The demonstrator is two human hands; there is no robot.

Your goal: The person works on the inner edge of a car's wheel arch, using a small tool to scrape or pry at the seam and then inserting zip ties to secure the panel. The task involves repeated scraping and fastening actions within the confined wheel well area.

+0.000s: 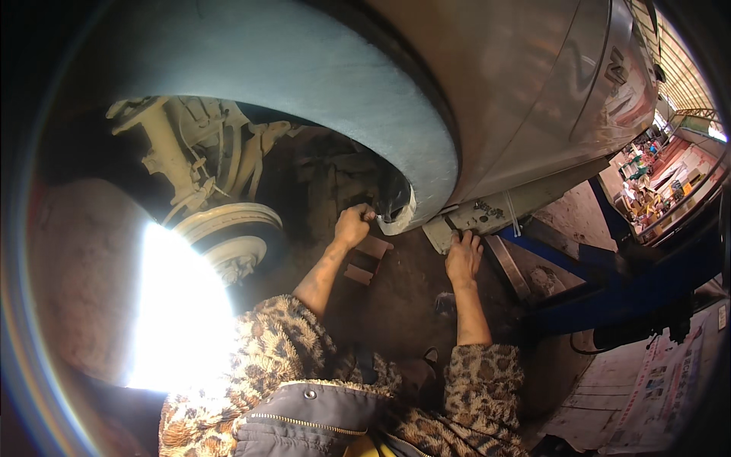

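Note:
The curved wheel arch [320,76] of a vehicle spans the upper view. My left hand [355,221] is at the inner side of its lower end, fingers curled on something I cannot make out, near a dark opening. My right hand [464,255] is at a grey strip panel [491,217] under the body, fingers bent at a small dark piece too unclear to name. A thin pale strip hangs from that panel. Left of my hands are dusty suspension parts [171,152] and a wheel hub [236,255].
A blue metal lift arm [601,286] crosses at the right, above printed sheets [640,381]. A small reddish-brown block [362,270] lies below my left hand. Cluttered workshop shelving [647,183] shows at far right. Bright glare covers the lower left.

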